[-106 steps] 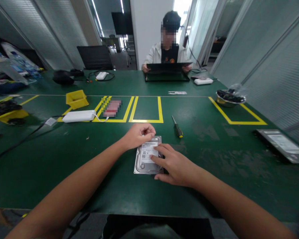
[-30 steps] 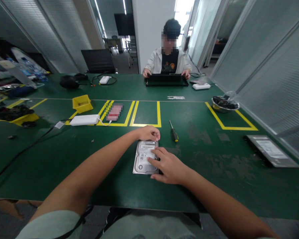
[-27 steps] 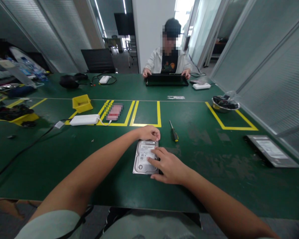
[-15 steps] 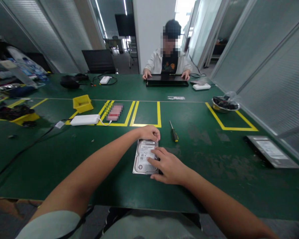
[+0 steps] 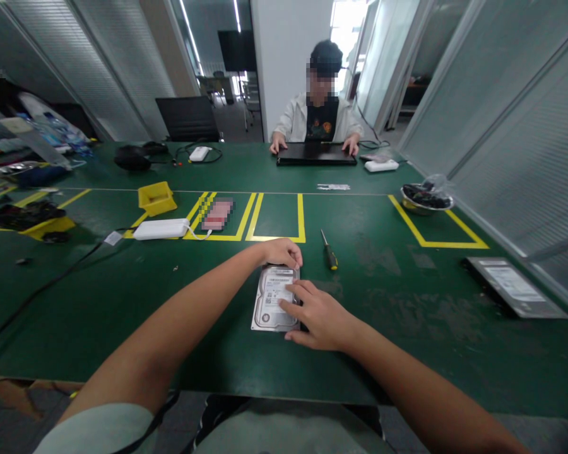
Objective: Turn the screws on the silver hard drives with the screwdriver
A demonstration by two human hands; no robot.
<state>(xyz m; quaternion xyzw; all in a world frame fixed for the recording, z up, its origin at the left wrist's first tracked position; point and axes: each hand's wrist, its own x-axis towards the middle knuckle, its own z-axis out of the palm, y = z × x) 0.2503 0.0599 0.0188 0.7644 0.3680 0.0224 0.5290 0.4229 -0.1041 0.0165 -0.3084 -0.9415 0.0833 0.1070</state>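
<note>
A silver hard drive with a white label lies flat on the green table. At its far edge my left hand is bent inward, thumb and fingers pinched together over the far right corner. Whatever is between those fingertips is too small or hidden to make out. My right hand holds the drive from the right, fingers across the label and thumb near the front right corner. Just beyond, to the right, a black and yellow screwdriver rests with its tip pointing away.
Another drive-like metal unit lies at the far right. A bowl of dark parts, a yellow bin, a white power strip and a phone lie farther back. Across the table a person holds a black panel.
Both hands keep almost the same place on the hard drive. The view has shifted very slightly. Across the table, the person's black panel now lies flatter.
</note>
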